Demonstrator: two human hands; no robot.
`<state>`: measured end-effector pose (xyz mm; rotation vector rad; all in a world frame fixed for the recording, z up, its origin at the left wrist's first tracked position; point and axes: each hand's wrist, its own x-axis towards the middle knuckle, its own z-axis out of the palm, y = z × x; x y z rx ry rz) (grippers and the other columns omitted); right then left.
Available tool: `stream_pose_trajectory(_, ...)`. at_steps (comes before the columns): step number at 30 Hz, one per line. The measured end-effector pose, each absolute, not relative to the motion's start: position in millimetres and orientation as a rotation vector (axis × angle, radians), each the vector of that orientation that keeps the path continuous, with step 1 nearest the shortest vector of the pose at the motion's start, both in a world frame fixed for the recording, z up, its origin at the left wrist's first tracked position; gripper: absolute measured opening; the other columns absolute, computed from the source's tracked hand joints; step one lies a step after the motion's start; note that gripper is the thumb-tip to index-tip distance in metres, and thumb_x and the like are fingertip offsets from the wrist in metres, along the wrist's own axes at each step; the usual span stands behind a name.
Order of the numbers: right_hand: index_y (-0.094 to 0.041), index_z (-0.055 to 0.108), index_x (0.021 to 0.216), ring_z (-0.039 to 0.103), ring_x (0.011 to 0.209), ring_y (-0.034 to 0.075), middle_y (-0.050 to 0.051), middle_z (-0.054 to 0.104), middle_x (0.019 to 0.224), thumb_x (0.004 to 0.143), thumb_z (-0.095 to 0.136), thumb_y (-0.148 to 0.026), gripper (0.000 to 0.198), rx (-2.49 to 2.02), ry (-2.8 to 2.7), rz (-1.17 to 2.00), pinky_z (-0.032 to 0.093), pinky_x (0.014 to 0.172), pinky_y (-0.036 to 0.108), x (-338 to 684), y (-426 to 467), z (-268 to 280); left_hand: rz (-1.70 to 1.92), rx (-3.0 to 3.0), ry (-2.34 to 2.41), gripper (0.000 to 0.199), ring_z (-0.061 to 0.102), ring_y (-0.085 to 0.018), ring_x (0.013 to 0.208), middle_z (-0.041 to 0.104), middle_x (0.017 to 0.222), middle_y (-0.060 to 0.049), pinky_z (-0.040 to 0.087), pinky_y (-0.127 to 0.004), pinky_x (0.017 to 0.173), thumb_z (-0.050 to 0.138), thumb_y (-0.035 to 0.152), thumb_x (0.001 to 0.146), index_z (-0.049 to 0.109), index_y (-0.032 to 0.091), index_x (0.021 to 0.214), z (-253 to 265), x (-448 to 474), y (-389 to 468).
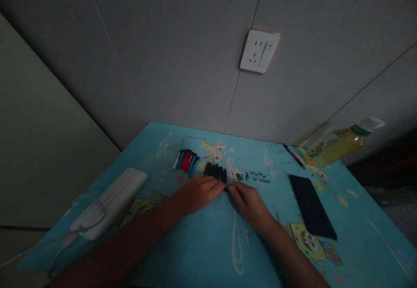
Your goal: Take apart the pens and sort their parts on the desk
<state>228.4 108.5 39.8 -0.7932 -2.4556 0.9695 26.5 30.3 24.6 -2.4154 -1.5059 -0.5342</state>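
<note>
My left hand (202,192) and my right hand (250,203) meet near the middle of the table, fingertips pinched. Between them is a short dark pen part (226,189), mostly hidden by the fingers. Just beyond my left hand lies a row of black pen barrels (214,170). Thin white pen refills (230,170) lie side by side past my right fingertips. To their right are small dark pieces (240,176) and rows of small grey clip-like parts (259,177). Farther left sits a group of red, blue and white pen pieces (186,162).
A white power strip (110,203) with a cable is at left. At right lie a black phone (312,207), a dark and red pen (294,155) and a bottle of yellow liquid (339,147). The patterned blue tabletop (202,244) meets a wall with a socket (259,51).
</note>
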Motion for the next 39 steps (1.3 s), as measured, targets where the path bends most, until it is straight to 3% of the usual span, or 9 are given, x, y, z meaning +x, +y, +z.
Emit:
stream_pose_trajectory(2, -0.02, 0.061, 0.103, 0.063, 0.082, 0.018, 0.005, 0.068, 0.092, 0.097, 0.049, -0.031, 0.017, -0.786, -2.433, 0.985, 0.049, 0.077, 0.03, 228.1, 107.7, 40.6, -0.515, -2.423, -1.501, 0.021, 0.061, -0.018, 0.076, 0.063, 0.078, -0.005, 0.047, -0.03, 0.068, 0.043, 0.024, 0.099, 0.063, 0.015, 0.099, 24.3, 26.6, 30.5)
stream_pose_trajectory(5, -0.022, 0.056, 0.12, 0.064, 0.093, 0.019, 0.006, 0.067, 0.107, 0.095, 0.052, -0.03, 0.026, -0.761, -2.419, 1.005, 0.048, 0.085, 0.032, 227.8, 106.2, 40.7, -0.5, -2.424, -1.502, 0.02, 0.061, -0.018, 0.078, 0.063, 0.081, -0.005, 0.047, -0.03, 0.068, 0.043, 0.021, 0.098, 0.062, 0.015, 0.102, 23.0, 26.5, 30.8)
stream_pose_trajectory(9, -0.021, 0.063, 0.099, 0.065, 0.082, 0.018, 0.004, 0.068, 0.091, 0.098, 0.046, -0.03, 0.019, -0.767, -2.479, 0.991, 0.049, 0.079, 0.031, 227.9, 106.2, 39.4, -0.519, -2.417, -1.497, 0.021, 0.061, -0.018, 0.077, 0.062, 0.078, -0.005, 0.047, -0.031, 0.069, 0.043, 0.022, 0.098, 0.063, 0.015, 0.102, 22.0, 27.2, 31.1)
stream_pose_trajectory(13, -0.022, 0.059, 0.109, 0.064, 0.085, 0.018, 0.004, 0.068, 0.096, 0.092, 0.057, -0.03, 0.018, -0.764, -2.432, 1.012, 0.049, 0.078, 0.03, 227.9, 107.3, 39.1, -0.488, -2.441, -1.519, 0.02, 0.06, -0.018, 0.077, 0.061, 0.078, -0.004, 0.047, -0.03, 0.068, 0.043, 0.022, 0.098, 0.062, 0.016, 0.1, 22.7, 27.2, 31.3)
stream_pose_trajectory(18, -0.022, 0.063, 0.098, 0.064, 0.081, 0.018, 0.003, 0.068, 0.09, 0.097, 0.047, -0.029, 0.018, -0.807, -2.435, 0.965, 0.048, 0.077, 0.03, 227.3, 107.7, 39.7, -0.449, -2.436, -1.552, 0.023, 0.06, -0.018, 0.079, 0.061, 0.083, -0.004, 0.047, -0.03, 0.07, 0.044, 0.021, 0.098, 0.06, 0.018, 0.114, 26.7, 26.9, 29.9)
stream_pose_trajectory(24, -0.021, 0.064, 0.102, 0.063, 0.082, 0.018, 0.005, 0.068, 0.093, 0.093, 0.054, -0.029, 0.016, -0.869, -2.302, 0.897, 0.049, 0.075, 0.03, 233.3, 117.8, 43.5, -0.4, -2.346, -1.733, 0.023, 0.059, -0.017, 0.07, 0.06, 0.085, -0.003, 0.044, -0.028, 0.058, 0.048, 0.02, 0.094, 0.06, 0.024, 0.113, 29.8, 22.0, 30.0)
stream_pose_trajectory(32, -0.019, 0.067, 0.103, 0.065, 0.081, 0.02, 0.007, 0.071, 0.096, 0.092, 0.052, -0.03, 0.021, -0.969, -2.258, 0.782, 0.05, 0.074, 0.032, 240.8, 132.3, 40.9, -0.504, -2.189, -1.923, 0.021, 0.058, -0.016, 0.071, 0.06, 0.086, -0.006, 0.044, -0.025, 0.059, 0.045, 0.017, 0.093, 0.06, 0.02, 0.108, 30.7, 15.7, 32.8)
stream_pose_trajectory(39, -0.022, 0.062, 0.122, 0.066, 0.091, 0.02, 0.007, 0.07, 0.107, 0.095, 0.049, -0.029, 0.031, -0.852, -2.307, 0.82, 0.05, 0.083, 0.033, 234.7, 120.8, 39.5, -0.368, -2.276, -1.945, 0.022, 0.06, -0.017, 0.073, 0.061, 0.087, -0.005, 0.044, -0.027, 0.059, 0.041, 0.023, 0.096, 0.061, 0.024, 0.106, 37.8, 22.3, 29.3)
